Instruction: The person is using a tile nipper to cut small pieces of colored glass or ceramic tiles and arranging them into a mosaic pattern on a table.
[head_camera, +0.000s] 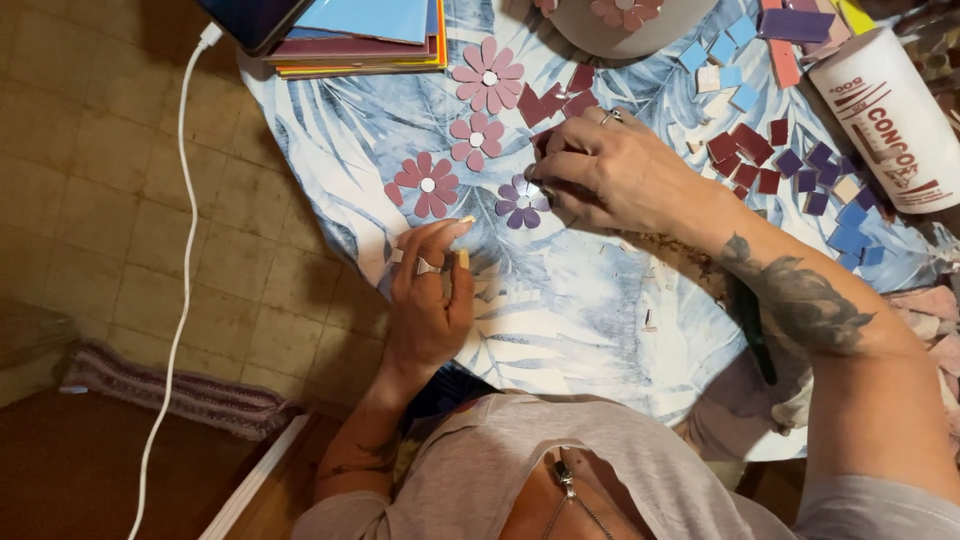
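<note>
Head view: four tile flowers lie finished on the leaf-print cloth (600, 300). Right hand (610, 170) pinches a petal at the purple flower (522, 200), the fifth, apparently near complete. Left hand (430, 290) half-curled, empty, beside it. Loose tiles (790, 165) remain unused.

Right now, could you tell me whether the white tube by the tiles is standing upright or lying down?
Lying down: the white tube rests on its side on the leaf-print tablecloth, its length slanting across the table's corner.
</note>
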